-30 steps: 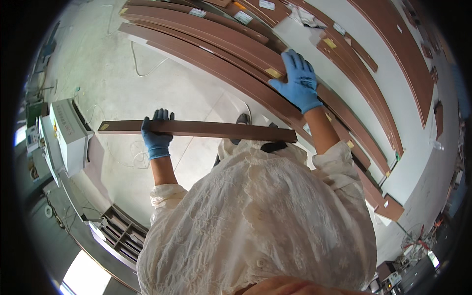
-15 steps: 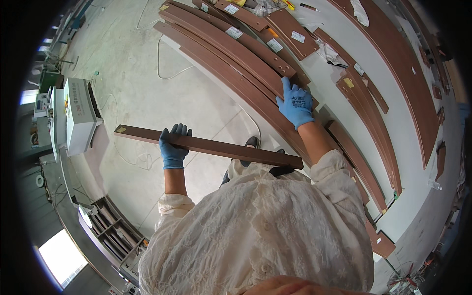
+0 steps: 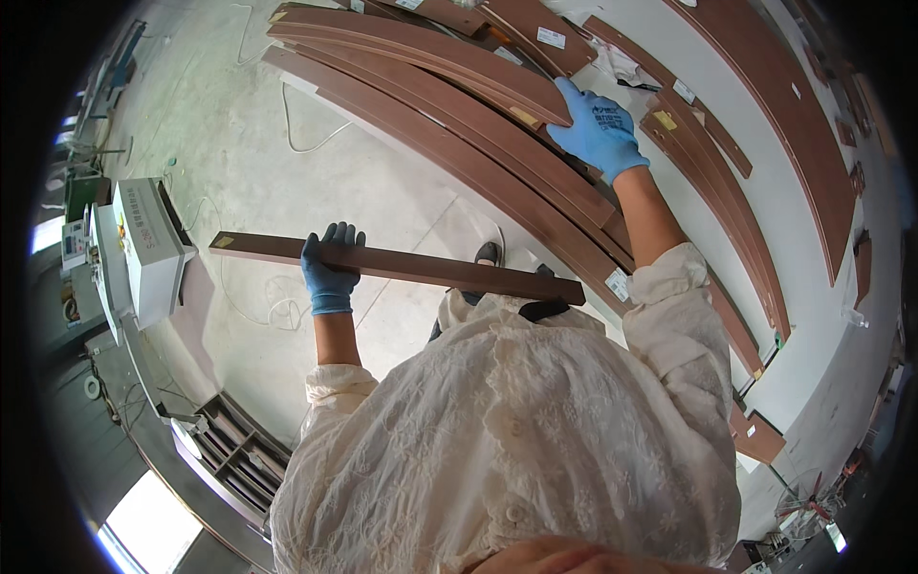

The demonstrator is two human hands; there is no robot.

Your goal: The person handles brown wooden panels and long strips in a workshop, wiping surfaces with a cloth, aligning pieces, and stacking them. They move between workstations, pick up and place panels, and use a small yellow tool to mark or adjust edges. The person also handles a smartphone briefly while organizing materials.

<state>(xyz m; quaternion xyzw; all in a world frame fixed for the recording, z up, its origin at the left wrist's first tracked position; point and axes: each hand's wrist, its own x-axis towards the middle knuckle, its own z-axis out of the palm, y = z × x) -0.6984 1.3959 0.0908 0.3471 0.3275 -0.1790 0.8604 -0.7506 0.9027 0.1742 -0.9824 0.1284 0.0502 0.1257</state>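
My left hand (image 3: 330, 271), in a blue glove, is closed around a long, narrow brown board (image 3: 430, 270). This board lies crosswise in front of my body, its far right end close to my waist, with a yellow sticker at its left end. Over the worktable, my gloved right hand (image 3: 601, 131) grips the near right end of a wide brown board (image 3: 430, 48). That board's end is tilted up, and a yellow sticker shows on its edge. More brown boards (image 3: 497, 143) lie beneath and beside it; part of them is hidden by the gripped one.
The pale worktable (image 3: 813, 230) carries several more brown boards (image 3: 732, 215), some with white labels. Crumpled clear plastic (image 3: 617, 65) lies among them. At left on the floor stands a white machine (image 3: 148, 225), with a thin cable (image 3: 292, 134) nearby. A rack (image 3: 239, 450) is at lower left.
My right hand has moved from resting on the stack to the end of a wide board, which is now raised and shifted. The left hand still holds its narrow board.
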